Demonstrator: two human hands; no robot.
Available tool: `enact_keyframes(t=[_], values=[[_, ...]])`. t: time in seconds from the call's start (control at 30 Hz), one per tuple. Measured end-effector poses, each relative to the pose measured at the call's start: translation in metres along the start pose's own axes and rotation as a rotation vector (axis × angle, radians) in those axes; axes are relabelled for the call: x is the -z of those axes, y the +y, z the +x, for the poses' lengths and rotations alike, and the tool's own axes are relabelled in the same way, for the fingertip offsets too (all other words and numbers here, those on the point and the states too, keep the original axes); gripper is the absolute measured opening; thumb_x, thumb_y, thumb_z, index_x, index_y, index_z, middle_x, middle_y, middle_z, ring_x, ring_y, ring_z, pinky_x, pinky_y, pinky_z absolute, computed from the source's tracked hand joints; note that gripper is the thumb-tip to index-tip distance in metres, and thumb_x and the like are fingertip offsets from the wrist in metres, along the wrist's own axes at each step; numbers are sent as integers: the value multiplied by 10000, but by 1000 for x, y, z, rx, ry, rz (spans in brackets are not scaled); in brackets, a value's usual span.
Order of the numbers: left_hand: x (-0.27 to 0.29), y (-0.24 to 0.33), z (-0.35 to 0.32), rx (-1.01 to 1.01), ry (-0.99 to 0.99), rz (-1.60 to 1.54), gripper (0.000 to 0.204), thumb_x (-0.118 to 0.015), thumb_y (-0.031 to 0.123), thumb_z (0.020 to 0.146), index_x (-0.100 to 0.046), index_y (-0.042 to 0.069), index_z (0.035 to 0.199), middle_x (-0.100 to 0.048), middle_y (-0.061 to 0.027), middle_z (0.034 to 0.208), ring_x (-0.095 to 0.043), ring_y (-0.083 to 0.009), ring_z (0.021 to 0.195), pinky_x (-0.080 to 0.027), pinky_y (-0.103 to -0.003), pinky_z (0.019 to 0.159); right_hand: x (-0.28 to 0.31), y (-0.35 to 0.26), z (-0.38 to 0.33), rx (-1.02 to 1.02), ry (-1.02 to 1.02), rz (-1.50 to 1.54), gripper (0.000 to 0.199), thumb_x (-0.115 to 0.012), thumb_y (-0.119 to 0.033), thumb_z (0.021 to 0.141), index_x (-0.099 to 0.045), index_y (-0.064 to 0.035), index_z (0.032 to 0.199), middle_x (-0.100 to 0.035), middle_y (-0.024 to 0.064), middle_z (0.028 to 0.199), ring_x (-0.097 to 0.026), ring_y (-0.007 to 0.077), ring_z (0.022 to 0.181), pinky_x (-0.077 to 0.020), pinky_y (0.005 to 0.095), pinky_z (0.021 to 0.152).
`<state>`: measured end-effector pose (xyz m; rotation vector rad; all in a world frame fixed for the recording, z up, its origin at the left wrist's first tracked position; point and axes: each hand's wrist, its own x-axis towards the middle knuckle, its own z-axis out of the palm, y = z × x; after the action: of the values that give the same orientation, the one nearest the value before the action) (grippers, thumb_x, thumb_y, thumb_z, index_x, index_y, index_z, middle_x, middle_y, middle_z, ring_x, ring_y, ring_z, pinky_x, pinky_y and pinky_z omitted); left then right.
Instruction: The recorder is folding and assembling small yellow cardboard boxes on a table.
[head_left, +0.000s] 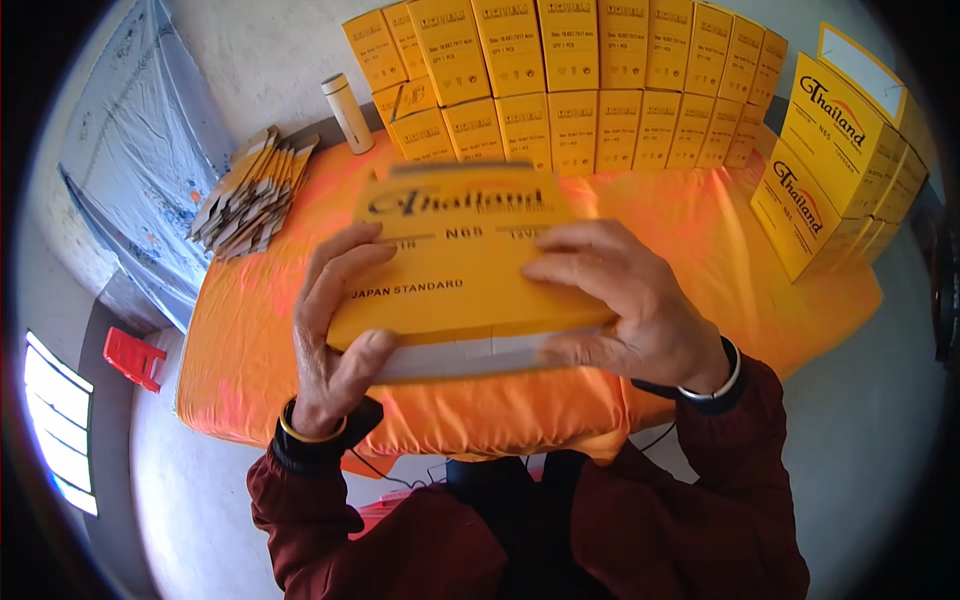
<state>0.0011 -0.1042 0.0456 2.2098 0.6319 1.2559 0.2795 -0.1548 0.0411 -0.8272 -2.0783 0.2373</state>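
Between my two hands is a yellow cardboard box (460,265) with dark printing, held up above the near part of the table and slightly blurred. Its pale, white underside edge faces me. My left hand (345,300) grips the box's left end, thumb at the lower edge and fingers over the printed face. My right hand (610,295) holds the right end, fingers spread across the face and thumb low along the pale edge. The far side of the box is hidden, though a dark strip shows along its top.
An orange cloth (680,270) covers the table. Two rows of yellow boxes (510,60) line the back, and more boxes (815,150) are stacked at the right, one with a raised flap. Flattened cartons (255,190) lie left, beside a cream flask (346,113). A red stool (133,357) stands on the floor.
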Motion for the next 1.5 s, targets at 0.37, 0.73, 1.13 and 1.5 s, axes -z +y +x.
enact_keyframes(t=[0.37, 0.73, 1.13, 1.5], values=[[-31, -60, -1, -2, -332, 436, 604, -762, 291, 759, -508, 22, 1236, -479, -192, 1263, -467, -371, 1160, -419, -434, 970, -30, 67, -18, -124, -179, -190, 509, -790, -235, 722, -595, -32, 1146, -506, 171, 1210, -502, 346, 1115, -441, 402, 943], [-59, -58, -3, -113, -397, 645, 653, -725, 276, 781, -432, 32, 1311, -424, -202, 1304, -399, -427, 1194, -410, -477, 991, -39, 62, -23, -85, -191, -326, 546, -789, -216, 703, -587, -38, 1178, -496, 168, 1223, -493, 363, 1124, -464, 415, 940], [-69, -57, -6, -87, -352, 724, 698, -753, 200, 733, -425, 51, 1331, -426, -202, 1306, -393, -420, 1207, -439, -462, 969, -34, 58, -27, -79, -167, -431, 519, -772, -245, 725, -597, -39, 1168, -519, 144, 1216, -506, 330, 1140, -480, 409, 916], [-55, -93, -4, 269, 10, 293, 714, -715, 291, 821, -357, -19, 1354, -429, -212, 1317, -403, -368, 1251, -408, -415, 1000, -28, 106, -39, -749, 12, 495, 693, -682, -402, 852, -428, 72, 1288, -529, 185, 1244, -507, 262, 1164, -419, 354, 972]])
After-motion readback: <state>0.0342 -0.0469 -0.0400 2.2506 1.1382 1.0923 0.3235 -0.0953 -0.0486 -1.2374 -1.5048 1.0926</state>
